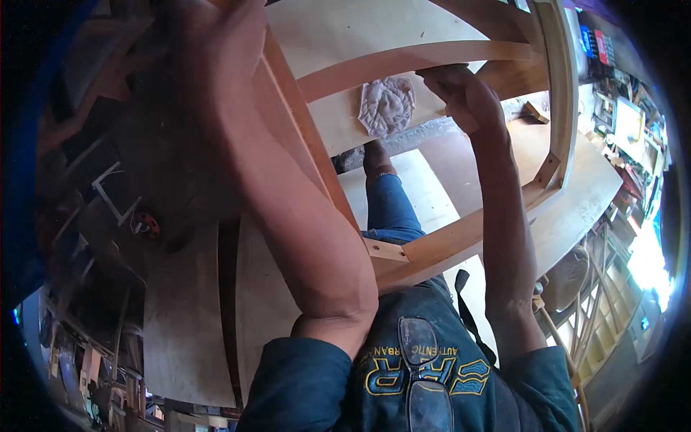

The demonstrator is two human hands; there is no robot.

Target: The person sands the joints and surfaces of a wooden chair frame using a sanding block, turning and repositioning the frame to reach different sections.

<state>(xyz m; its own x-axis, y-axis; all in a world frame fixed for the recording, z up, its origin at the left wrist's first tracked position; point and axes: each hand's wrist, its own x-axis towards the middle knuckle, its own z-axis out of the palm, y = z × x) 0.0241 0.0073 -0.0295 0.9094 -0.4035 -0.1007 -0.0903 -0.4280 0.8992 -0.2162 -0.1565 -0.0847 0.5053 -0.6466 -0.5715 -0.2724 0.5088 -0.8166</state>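
A pale wooden frame (565, 93) with curved rails surrounds my arms and rests near my lap. My right hand (464, 93) is at the underside of a curved crosspiece (403, 59), its fingers bent against the wood; whether they grip it is unclear. My left arm reaches up past the frame's reddish side rail (306, 122), and my left hand lies beyond the top edge, out of sight. A crumpled pale cloth (387, 106) lies on the light board below the crosspiece, left of my right hand.
Large wooden panels (191, 309) stand at the lower left. A curved light board (568, 209) extends at the right, with a small wood block (536, 111) near it. Eyeglasses (425, 374) hang on my shirt. Tools and timber crowd both sides.
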